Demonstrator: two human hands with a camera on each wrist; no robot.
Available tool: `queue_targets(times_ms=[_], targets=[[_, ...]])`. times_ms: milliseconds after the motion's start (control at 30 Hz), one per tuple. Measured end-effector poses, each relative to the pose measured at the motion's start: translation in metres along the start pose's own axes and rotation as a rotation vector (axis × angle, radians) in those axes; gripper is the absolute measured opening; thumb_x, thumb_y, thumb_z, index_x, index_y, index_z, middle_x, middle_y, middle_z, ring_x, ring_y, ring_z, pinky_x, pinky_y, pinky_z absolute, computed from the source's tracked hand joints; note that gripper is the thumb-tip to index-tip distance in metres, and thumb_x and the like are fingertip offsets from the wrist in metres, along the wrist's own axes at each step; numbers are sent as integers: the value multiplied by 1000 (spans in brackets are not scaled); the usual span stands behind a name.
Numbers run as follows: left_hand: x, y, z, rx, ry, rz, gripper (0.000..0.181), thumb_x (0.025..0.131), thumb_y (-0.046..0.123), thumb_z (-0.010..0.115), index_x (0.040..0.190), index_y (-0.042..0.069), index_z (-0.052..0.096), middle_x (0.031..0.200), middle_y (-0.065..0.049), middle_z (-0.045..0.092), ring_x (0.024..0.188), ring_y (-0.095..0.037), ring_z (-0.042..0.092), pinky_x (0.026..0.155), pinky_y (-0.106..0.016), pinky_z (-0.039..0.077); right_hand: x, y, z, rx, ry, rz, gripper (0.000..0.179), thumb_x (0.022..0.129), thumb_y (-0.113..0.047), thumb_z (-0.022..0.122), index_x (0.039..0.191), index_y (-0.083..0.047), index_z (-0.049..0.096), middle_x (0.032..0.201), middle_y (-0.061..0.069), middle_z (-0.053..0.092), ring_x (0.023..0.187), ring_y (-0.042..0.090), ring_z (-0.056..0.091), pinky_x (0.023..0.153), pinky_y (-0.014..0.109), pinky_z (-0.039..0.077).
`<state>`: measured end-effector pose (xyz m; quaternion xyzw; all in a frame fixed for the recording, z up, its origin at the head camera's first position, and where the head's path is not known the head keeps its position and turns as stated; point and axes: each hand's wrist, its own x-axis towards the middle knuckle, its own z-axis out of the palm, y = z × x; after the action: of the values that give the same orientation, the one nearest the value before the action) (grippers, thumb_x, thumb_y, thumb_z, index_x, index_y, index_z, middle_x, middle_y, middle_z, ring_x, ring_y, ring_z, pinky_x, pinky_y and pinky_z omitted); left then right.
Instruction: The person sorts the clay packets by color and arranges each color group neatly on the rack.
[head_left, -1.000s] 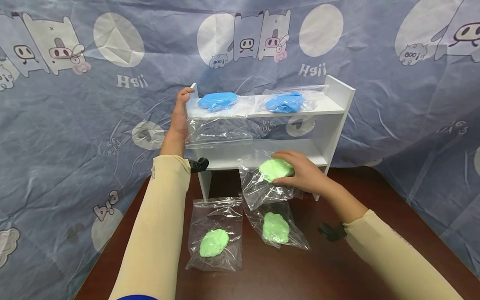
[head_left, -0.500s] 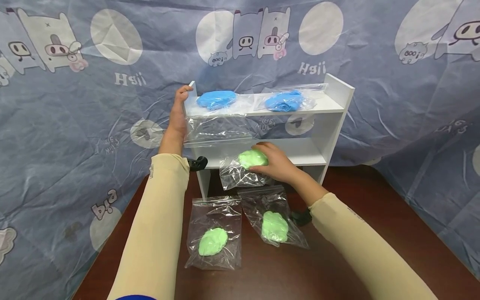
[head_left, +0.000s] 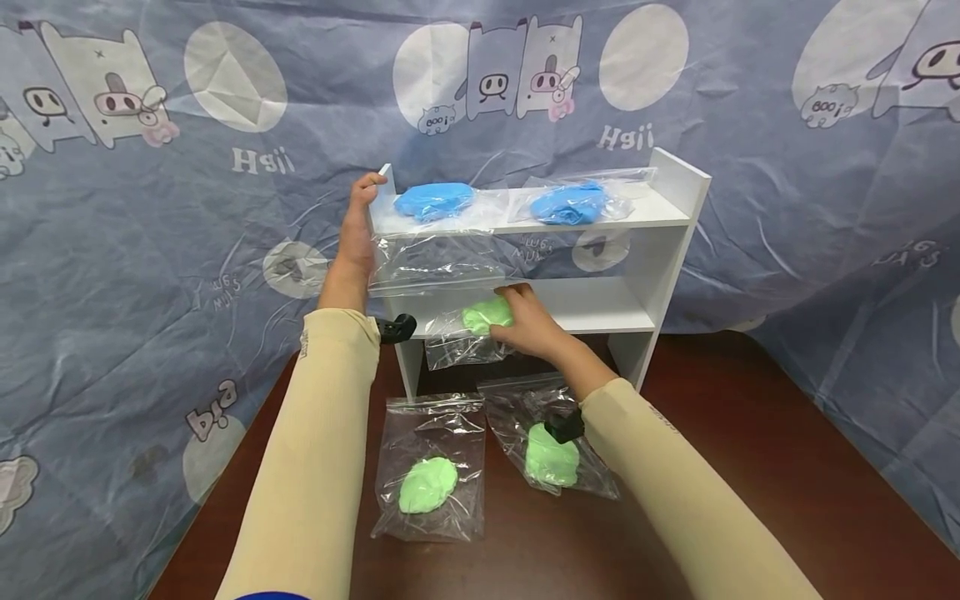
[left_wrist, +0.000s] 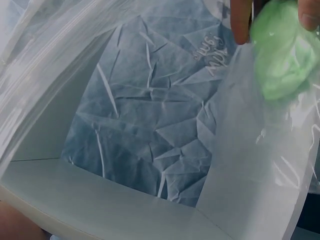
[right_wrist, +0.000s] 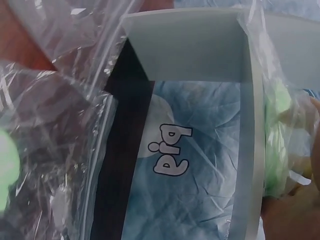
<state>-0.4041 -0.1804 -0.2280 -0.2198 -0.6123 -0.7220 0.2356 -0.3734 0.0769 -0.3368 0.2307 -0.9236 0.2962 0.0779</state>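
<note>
My left hand [head_left: 358, 227] grips the left side panel of a white two-tier shelf [head_left: 651, 267], its fingers hooked over the top edge. My right hand [head_left: 529, 327] pinches a clear zip bag holding a light green lump [head_left: 484, 316], at the front of the lower shelf. In the left wrist view the green lump [left_wrist: 282, 60] sits between fingertips over the lower board. The right wrist view has the bagged lump [right_wrist: 277, 145] beside the board's edge, with the hand partly cut off. Whether the bag rests on the board, I cannot tell.
Two bagged blue lumps, one left [head_left: 435, 201] and one right [head_left: 570, 204], lie on the upper shelf; the left bag's clear plastic hangs over the front. Two more bagged green lumps [head_left: 428, 485] [head_left: 551, 457] lie on the dark brown table [head_left: 600, 550]. A patterned cloth [head_left: 330, 83] hangs behind.
My right hand has carried the bagged green lump left and slightly up, from in front of the shelf to the lower board. The left hand keeps its grip on the side panel.
</note>
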Motion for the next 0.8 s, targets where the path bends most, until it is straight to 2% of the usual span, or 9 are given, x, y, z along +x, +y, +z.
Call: queue_targets(times_ms=[133,333,400,633,800], targets=[[1,-1,1,-28,2,-4,24,90,31,38,108,26,52,133,3,39,124,-18,35,102,-24,28,6,-1,2,13,8,32,74,86,-29,68,148,2,42,153,25,34,139,39,40,113,52,39],[1,-2,0,-36,7,6,24,91,29,36,108,25,52,129,5,40,123,-21,36,99,-23,29,12,-3,8,41,17,55,73,87,-34,73,146,0,45,150,20,44,136,39,47,113,51,39],[1,-1,-1,-27,4,11,23,91,28,36,108,26,52,130,6,40,122,-16,36,101,-22,28,14,-4,10,35,7,62,74,88,-37,72,147,-2,45,152,18,45,137,39,46,114,51,38],[1,1,-2,-2,0,29,22,91,31,38,107,27,52,136,1,38,132,-20,29,109,-28,22,20,-10,15,-53,-25,82,77,91,-47,67,153,-12,39,156,11,44,138,36,47,114,54,35],[-1,0,-1,7,-3,16,22,91,30,37,107,26,51,135,2,38,131,-14,30,111,-29,20,22,-13,18,-58,-31,125,78,89,-50,68,154,-18,39,159,5,41,139,34,47,115,58,31]])
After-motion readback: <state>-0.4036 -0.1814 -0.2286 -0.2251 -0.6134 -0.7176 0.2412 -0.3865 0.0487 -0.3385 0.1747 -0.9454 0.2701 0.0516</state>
